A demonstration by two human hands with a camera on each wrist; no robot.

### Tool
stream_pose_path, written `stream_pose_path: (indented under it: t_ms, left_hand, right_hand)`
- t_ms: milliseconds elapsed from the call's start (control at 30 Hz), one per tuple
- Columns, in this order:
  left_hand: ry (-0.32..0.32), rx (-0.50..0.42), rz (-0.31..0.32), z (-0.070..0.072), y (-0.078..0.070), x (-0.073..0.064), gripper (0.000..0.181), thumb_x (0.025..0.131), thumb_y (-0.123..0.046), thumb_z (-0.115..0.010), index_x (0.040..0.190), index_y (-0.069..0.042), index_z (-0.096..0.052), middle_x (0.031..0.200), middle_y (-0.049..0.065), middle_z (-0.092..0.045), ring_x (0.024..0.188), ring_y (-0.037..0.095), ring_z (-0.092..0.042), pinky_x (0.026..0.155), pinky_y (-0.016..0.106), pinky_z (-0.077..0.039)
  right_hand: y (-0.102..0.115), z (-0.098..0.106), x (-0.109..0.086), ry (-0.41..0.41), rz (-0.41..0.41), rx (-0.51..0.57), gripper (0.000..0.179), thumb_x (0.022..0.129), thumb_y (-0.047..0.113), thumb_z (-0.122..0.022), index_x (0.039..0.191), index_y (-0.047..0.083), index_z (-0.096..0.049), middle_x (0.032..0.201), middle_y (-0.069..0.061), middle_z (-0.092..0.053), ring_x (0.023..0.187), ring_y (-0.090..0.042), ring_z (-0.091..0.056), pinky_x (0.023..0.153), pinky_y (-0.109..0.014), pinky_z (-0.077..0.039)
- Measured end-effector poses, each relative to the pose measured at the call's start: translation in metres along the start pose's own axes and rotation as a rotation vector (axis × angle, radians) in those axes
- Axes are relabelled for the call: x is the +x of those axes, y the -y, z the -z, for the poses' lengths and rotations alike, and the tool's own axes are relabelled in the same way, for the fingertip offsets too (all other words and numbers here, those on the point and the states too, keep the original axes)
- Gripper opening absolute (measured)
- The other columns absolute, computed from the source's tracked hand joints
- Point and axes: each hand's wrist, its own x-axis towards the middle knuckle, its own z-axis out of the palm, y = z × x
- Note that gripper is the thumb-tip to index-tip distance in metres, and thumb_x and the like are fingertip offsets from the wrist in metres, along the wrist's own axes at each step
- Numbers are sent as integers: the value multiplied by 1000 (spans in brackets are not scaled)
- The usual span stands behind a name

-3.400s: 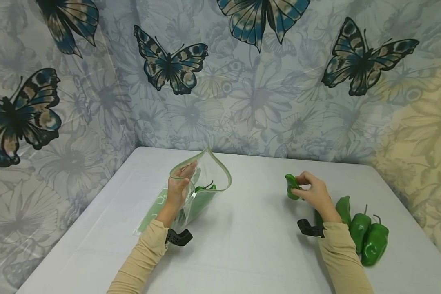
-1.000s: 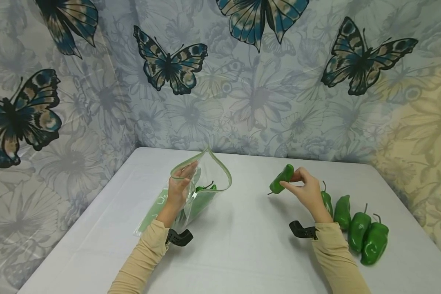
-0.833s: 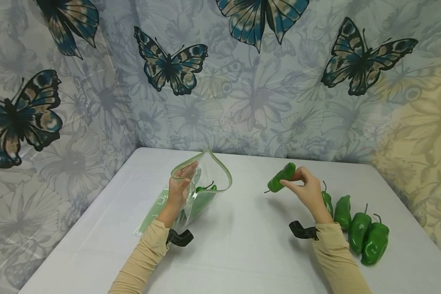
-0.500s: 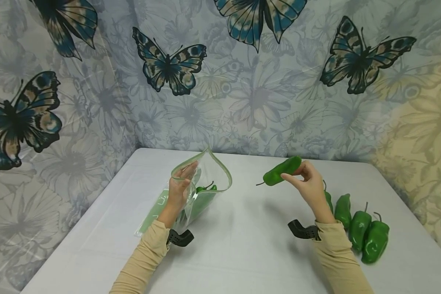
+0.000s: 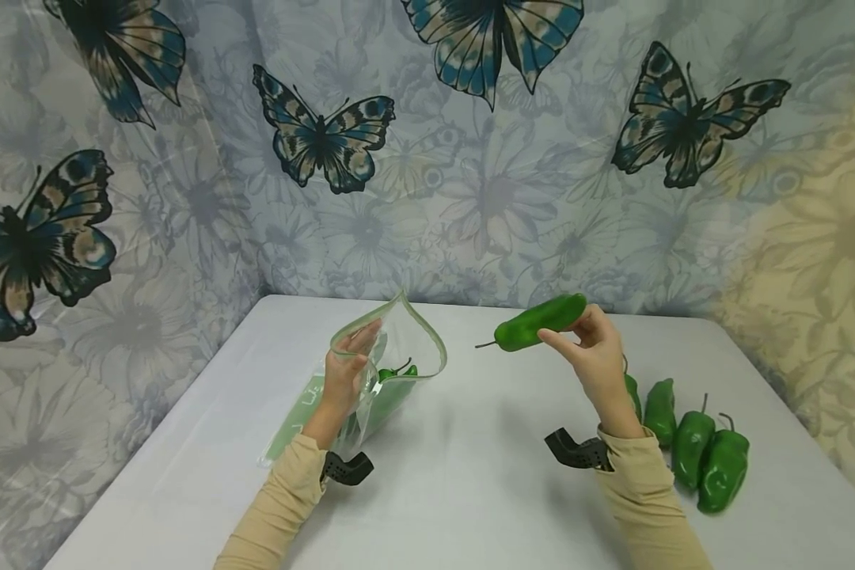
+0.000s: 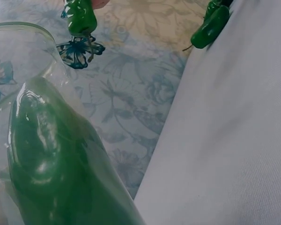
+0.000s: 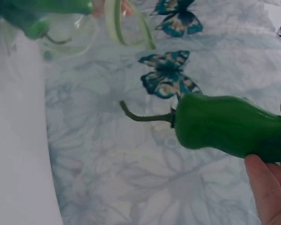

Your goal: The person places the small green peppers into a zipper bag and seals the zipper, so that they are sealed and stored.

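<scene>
Right of centre, we're seeing right hand (image 5: pixel 597 352) raising pinched pepper (image 5: pixel 540 323), seemingly aligning stem (image 7: pixel 151 118) with bag (image 5: pixel 406 332); left hand (image 5: pixel 345 376) gripping bag.

This looks like a staged corner for recording handwork; whether it stands in a home or a studio cannot be told. Blue-grey, cloth-like sheeting (image 5: pixel 499 261), creased in places and printed with pale flowers and large teal-and-tan butterflies (image 5: pixel 321 136), forms the walls behind and at the left, meeting in a corner. A yellow tint lies over its right side. Close before it stands a plain white tabletop (image 5: pixel 463 507) with rounded far corners. Curved black devices (image 5: pixel 577 450) sit on the person's wrists. Glossy green peppers (image 5: pixel 723 471) and a green-rimmed clear plastic bag (image 5: pixel 387 404) are kitchen goods.
</scene>
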Motion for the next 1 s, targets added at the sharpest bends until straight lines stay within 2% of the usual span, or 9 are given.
stream_pose_path:
  t_ms: [100, 200, 367, 467, 700, 1000]
  left_hand:
    - [1, -8, -3, 0, 1, -1, 56, 73, -35, -72, 116, -4, -54, 117, 7, -57, 114, 21, -48, 101, 37, -26]
    - [6, -12, -8, -2, 1, 0, 57, 74, -34, -72, 117, -2, -53, 118, 8, -56, 115, 22, -46, 102, 39, -25]
    - [9, -7, -1, -2, 1, 1, 57, 74, -35, -71, 117, -2, -53, 118, 7, -56, 115, 22, -46, 102, 39, -24]
    - [8, 0, 9, -1, 1, -1, 55, 74, -36, -71, 115, -4, -55, 118, 6, -57, 114, 21, -47, 102, 39, -25]
    - [6, 3, 22, 2, 2, -4, 55, 74, -36, -71, 115, -4, -54, 118, 6, -57, 115, 21, -46, 102, 38, -24]
    - [2, 14, 11, 3, 2, -3, 57, 73, -37, -72, 115, -4, -54, 118, 6, -57, 114, 21, -47, 102, 37, -25]
  right_hand:
    - [1, -7, 4, -20, 48, 71, 29, 70, -22, -62, 90, -1, -56, 90, -9, -53, 81, -16, -55, 68, -20, -47]
    - [2, -13, 7, -32, 90, 100, 29, 70, -22, -62, 90, -3, -56, 90, -10, -53, 82, -18, -56, 70, -21, -47]
    - [5, -23, 9, -29, 116, 128, 25, 71, -20, -64, 91, -6, -56, 90, -11, -53, 83, -20, -57, 71, -23, -48]
    - [6, -30, 9, -29, 108, 140, 25, 72, -17, -65, 92, -5, -57, 89, -10, -55, 83, -20, -57, 71, -24, -48]
    - [7, -53, 10, -15, 31, 134, 32, 73, -15, -65, 100, 0, -58, 87, -6, -59, 85, -19, -58, 71, -24, -48]
    - [4, -82, 8, 23, 10, 109, 28, 72, -11, -68, 96, -8, -56, 84, -6, -61, 77, -19, -59, 69, -27, -49]
